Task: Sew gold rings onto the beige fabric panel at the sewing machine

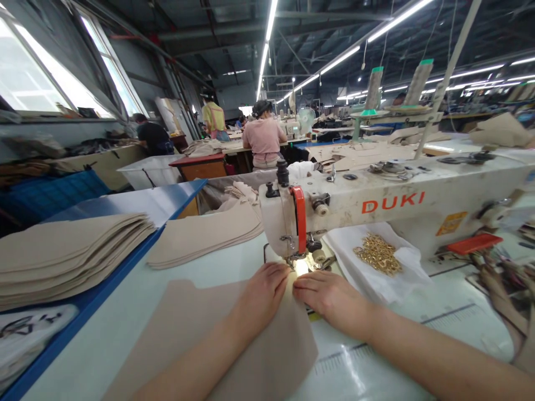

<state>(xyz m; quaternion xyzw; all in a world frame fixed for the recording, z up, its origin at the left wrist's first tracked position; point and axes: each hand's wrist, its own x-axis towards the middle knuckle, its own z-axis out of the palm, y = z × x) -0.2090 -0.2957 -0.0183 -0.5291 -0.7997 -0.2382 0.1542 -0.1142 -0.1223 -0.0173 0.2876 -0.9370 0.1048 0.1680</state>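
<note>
A beige fabric piece [196, 328] lies flat on the pale sewing table [418, 334], its far edge under the needle of a white DUKI sewing machine [376, 206]. My left hand [261, 295] rests on the fabric just left of the needle, fingers together and pressing down. My right hand [330, 298] lies on the fabric's right edge, fingers extended toward the presser foot, tips nearly meeting the left hand. Neither hand grips anything.
Stacks of beige cut pieces lie at the left [67, 256] and behind the needle [204, 234]. A white cloth holding several small gold metal rings [378, 253] sits under the machine arm. Other people sit at work at tables farther back [263, 139].
</note>
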